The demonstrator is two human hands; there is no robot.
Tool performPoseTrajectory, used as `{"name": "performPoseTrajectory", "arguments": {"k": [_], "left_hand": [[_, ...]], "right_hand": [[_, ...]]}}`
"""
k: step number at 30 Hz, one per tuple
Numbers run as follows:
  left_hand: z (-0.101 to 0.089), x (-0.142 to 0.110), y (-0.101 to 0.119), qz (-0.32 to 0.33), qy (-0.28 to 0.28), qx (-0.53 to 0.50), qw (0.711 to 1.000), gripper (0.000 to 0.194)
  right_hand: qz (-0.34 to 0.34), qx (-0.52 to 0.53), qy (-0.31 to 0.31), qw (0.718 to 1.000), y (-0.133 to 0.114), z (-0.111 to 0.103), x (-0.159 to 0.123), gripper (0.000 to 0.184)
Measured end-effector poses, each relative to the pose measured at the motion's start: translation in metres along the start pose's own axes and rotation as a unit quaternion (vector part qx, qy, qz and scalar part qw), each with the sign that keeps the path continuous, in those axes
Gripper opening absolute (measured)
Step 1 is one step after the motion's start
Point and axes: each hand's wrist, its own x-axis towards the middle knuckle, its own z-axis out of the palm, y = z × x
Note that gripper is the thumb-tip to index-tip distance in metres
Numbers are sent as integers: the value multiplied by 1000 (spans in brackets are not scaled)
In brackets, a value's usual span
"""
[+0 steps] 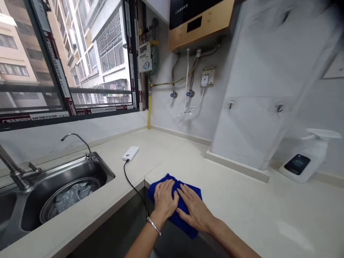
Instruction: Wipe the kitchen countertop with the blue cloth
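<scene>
A blue cloth (185, 226) is spread at the counter's inner corner, part of it on the pale top and part hanging over the front edge. My left hand (164, 199), with a silver bangle at the wrist, rests palm down on the cloth's left side, fingers laid forward and slightly bent. Beside it, my right hand (194, 209) presses on the right side, its fingers extended and the thumb apart. The two thumbs point toward each other. Both palms are hidden, and so is the cloth under them.
A white power bank (130, 153) lies to the left, its black cable (133, 187) running over the counter edge near my left wrist. Further left is a steel sink (107, 175) holding a round basket. A white spray bottle (309, 157) stands at right by the wall.
</scene>
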Motion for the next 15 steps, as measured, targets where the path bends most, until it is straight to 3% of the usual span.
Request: {"name": "performPoseTrajectory", "arguments": {"k": [4,7,11,15], "left_hand": [[-3,-35,50,85,-91,-8,992,53],[-11,-51,84,185,-199,-50,961,64],[-19,-45,112,318,-325,-106,884,73],[-14,-24,122,312,-387,-116,860,81]], "right_hand": [[20,-20,2,1000,17,-13,-69,73],[24,-25,-6,999,32,-32,-135,75],[72,-50,5,996,49,-59,-224,71],[167,-55,8,984,57,-75,-284,77]]}}
